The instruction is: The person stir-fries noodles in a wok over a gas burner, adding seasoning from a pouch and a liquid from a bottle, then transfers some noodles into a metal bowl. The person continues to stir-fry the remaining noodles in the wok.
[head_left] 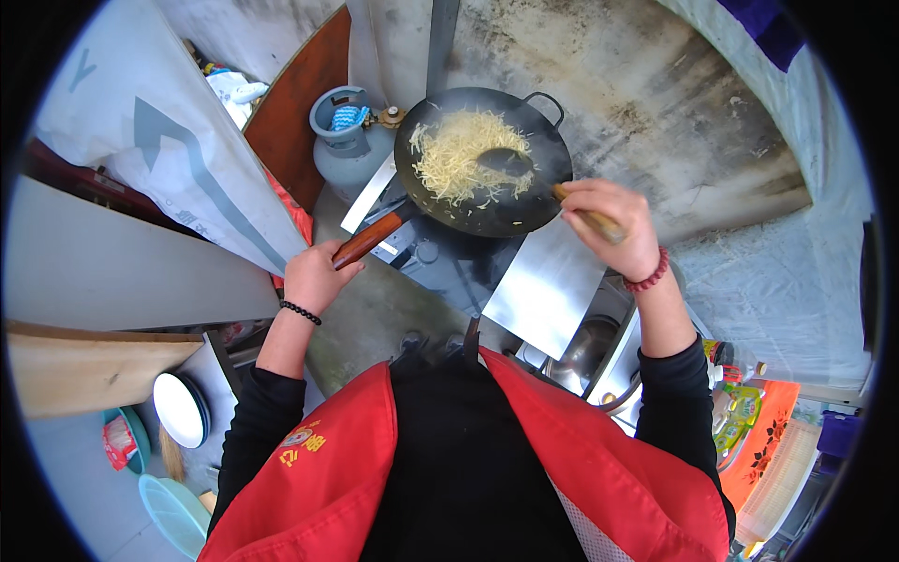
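Observation:
A black wok (524, 201) holds a heap of pale yellow shredded food (459, 155). My left hand (314, 276) grips the wok's long brown wooden handle (370, 239) at its near end. My right hand (613, 225) holds the wooden shaft of a metal ladle (506, 161) whose bowl rests in the food. The wok sits tilted over a dark stove (449, 258). I wear a red apron over black sleeves.
A grey-blue gas cylinder (346, 140) stands left of the wok. Metal sheets (548, 286) flank the stove. A steel bowl (585, 351) sits lower right, near bottles and jars (735, 398). White plates (178, 407) and plastic basins (173, 510) lie lower left.

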{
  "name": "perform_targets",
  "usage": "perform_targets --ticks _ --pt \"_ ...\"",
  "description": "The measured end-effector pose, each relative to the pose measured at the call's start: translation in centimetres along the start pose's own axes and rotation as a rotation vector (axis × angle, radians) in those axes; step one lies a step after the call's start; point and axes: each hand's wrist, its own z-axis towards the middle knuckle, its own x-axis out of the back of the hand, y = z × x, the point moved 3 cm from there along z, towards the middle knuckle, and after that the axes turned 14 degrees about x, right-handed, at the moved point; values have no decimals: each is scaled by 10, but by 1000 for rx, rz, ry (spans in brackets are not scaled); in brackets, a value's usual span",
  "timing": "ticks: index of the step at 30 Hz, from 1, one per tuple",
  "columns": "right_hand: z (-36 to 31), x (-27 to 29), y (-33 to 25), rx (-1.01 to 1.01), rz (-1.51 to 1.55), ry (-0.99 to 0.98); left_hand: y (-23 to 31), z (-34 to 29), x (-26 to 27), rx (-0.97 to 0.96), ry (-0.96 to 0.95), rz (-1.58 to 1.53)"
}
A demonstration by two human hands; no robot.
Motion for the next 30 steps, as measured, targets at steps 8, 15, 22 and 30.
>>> perform_targets --ticks 8,15,22,30 --pt "-1 -24 70 -153 -137 260 1 1 0 -3 5 11" --pt "3 -71 110 -261 52 418 1 0 1 -4 -1 12" --pt "10 -68 65 29 194 -33 0 2 0 -13 1 18" --pt "3 -26 21 121 22 -197 2 0 1 -5 -2 -6"
